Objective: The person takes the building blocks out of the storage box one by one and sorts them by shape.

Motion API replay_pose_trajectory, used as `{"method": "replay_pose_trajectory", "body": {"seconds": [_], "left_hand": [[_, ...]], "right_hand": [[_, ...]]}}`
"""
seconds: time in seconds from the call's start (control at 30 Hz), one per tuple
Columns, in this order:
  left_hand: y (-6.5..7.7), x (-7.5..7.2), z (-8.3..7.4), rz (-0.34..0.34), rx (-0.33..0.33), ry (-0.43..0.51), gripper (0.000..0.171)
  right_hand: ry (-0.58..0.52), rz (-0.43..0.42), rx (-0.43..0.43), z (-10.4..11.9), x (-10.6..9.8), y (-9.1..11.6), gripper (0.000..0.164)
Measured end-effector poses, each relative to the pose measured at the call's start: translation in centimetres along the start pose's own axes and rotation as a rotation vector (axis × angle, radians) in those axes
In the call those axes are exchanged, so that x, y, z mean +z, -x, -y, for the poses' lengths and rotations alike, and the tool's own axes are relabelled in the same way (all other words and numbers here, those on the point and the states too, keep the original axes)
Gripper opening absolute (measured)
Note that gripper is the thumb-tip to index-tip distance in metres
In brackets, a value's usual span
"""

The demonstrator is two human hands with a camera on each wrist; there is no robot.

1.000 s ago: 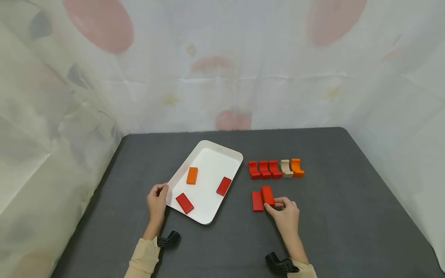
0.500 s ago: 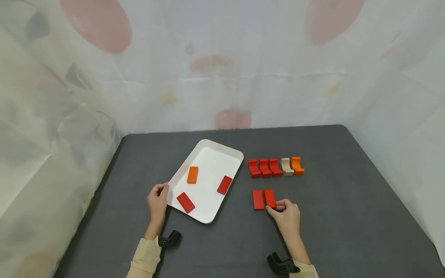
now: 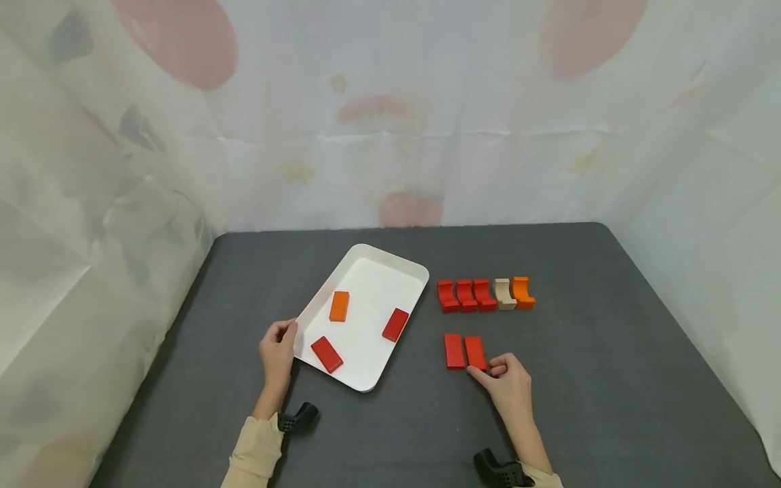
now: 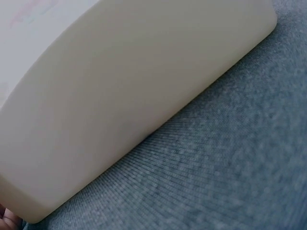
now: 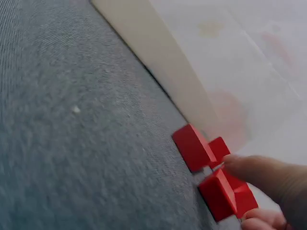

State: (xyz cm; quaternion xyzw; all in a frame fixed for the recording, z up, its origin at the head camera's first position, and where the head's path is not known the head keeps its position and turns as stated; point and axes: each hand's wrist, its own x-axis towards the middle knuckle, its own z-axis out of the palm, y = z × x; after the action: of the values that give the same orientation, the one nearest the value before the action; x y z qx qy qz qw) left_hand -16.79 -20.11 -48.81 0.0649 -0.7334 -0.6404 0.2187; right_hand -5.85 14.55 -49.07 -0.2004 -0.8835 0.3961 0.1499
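At the left corner of the white tray [image 3: 373,271], my left hand [image 3: 277,356] pinches the rim. Inside the tray lie one orange rectangular block [image 3: 338,306] and two red ones, a nearer red block [image 3: 327,354] and a red block by the right wall [image 3: 395,325]. To the tray's right, two red rectangular blocks rest side by side on the table: a left block [image 3: 454,351] and a right block [image 3: 474,352]. My right hand [image 3: 509,390] is just beside the right block, thumb at its near end and fingers apart from its side. In the right wrist view, the thumb [image 5: 254,172] overlaps the red blocks.
Behind the two red blocks stands a row of curved-cut blocks: several red ones [image 3: 466,296], one beige block [image 3: 504,295] and one orange block [image 3: 522,293]. The grey table [image 3: 396,440] meets white patterned sheets [image 3: 488,169] at the back and sides.
My right hand has lowered the red block to the right of the other red one, and its fingers have come away to the right. The left hand stays on the tray.
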Motion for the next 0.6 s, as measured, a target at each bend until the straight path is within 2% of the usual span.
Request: {"method": "replay_pose_trajectory", "body": {"seconds": [0.1,0.23,0.43,0.6], "left_hand": [[0.0,0.1,0.1,-0.004,-0.006,0.000,0.015],[-0.1,0.0,0.1,-0.002,-0.004,-0.007,0.015],[-0.7,-0.1,2.3,0.003,-0.011,0.002,0.015],[-0.9,0.1,3.3,-0.025,-0.012,-0.020,0.014]], "right_hand": [[-0.012,-0.028,-0.016,0.2,-0.4,-0.1,0.035],[-0.051,-0.051,-0.077,1.2,-0.4,-0.4,0.032],[-0.118,-0.038,-0.266,4.2,0.5,-1.1,0.030],[-0.161,0.014,-0.407,7.7,3.0,-1.5,0.032]]}}
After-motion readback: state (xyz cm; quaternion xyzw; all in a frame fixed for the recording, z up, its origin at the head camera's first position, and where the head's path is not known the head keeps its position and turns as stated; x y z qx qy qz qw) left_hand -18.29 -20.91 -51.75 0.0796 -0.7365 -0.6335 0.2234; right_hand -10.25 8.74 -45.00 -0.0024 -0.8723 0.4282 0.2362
